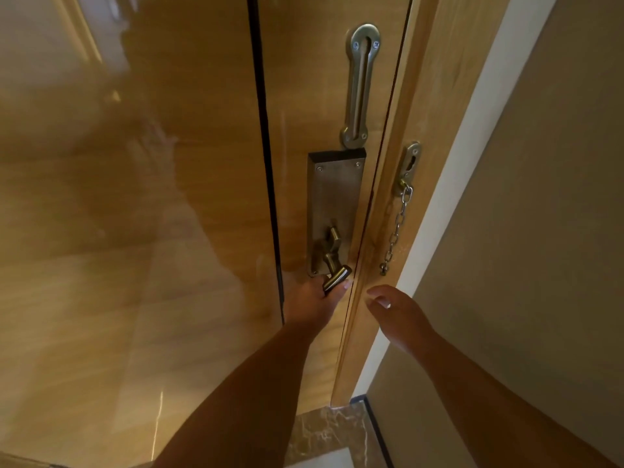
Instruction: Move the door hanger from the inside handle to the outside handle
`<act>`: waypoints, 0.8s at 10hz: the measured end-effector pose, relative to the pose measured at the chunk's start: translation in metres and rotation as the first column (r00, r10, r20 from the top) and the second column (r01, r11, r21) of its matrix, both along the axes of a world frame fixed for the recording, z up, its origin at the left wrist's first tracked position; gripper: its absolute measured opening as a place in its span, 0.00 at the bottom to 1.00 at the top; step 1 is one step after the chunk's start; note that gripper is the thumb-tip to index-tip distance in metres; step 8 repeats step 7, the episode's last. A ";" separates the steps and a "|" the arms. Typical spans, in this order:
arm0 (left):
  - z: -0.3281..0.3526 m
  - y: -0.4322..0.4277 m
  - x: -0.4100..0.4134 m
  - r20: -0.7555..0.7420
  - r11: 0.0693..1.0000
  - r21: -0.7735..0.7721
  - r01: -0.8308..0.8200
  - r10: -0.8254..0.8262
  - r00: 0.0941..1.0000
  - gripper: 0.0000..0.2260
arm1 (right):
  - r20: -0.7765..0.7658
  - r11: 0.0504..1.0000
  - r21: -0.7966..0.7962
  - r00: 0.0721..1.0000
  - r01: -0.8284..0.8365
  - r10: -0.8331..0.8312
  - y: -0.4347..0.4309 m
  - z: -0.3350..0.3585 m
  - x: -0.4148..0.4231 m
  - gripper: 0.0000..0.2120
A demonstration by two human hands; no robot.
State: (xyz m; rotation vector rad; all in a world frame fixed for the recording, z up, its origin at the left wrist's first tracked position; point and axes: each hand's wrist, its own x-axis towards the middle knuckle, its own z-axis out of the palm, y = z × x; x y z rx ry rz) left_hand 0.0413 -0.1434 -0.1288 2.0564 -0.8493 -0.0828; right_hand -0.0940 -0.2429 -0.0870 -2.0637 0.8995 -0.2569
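Observation:
A glossy wooden door (209, 163) fills the left and middle of the head view. On it is a metal lock plate (332, 197) with a thumb-turn and a lever handle (336, 276) at its lower end. My left hand (312, 304) grips that lever handle from below, thumb along its end. My right hand (393, 312) hovers beside the door frame, fingers apart, holding nothing. No door hanger is in view on the handle or in either hand.
A chain-guard slide rail (359, 86) is screwed to the door above the lock plate. A security chain (396, 228) hangs from its bracket on the wooden frame (381, 231). A beige wall (526, 231) stands to the right. A marble threshold (327, 430) lies below.

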 end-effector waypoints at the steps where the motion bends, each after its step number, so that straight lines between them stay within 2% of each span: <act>1: -0.004 -0.003 0.003 0.027 0.999 0.013 -0.040 0.039 0.999 0.18 | -0.017 0.998 0.068 1.000 -0.019 0.020 -0.007 -0.006 0.008 0.13; 3: -0.004 -0.004 0.008 0.074 0.999 0.022 -0.041 0.039 0.996 0.19 | -0.035 0.993 0.106 0.998 -0.053 0.057 -0.005 -0.010 0.009 0.14; 4: -0.001 -0.003 0.007 0.083 0.999 0.022 -0.039 0.037 0.996 0.19 | -0.038 0.996 0.073 0.998 -0.042 0.045 0.000 -0.009 -0.003 0.13; 5: 0.010 0.003 0.007 0.083 0.993 0.119 0.012 -0.021 0.996 0.20 | -0.054 0.998 0.061 0.998 -0.029 0.032 0.011 -0.005 -0.021 0.14; 6: 0.031 0.015 0.018 0.260 0.943 0.334 0.007 -0.099 0.960 0.27 | -0.065 0.998 0.036 0.996 -0.051 0.053 0.023 0.000 -0.038 0.16; 7: 0.072 0.022 0.018 0.384 0.900 0.435 -0.001 -0.185 0.904 0.29 | -0.035 0.998 0.059 0.999 -0.020 0.022 0.035 0.017 -0.046 0.21; 8: 0.072 0.022 0.018 0.384 0.900 0.435 -0.001 -0.185 0.904 0.29 | -0.035 0.998 0.059 0.999 -0.020 0.022 0.035 0.017 -0.046 0.21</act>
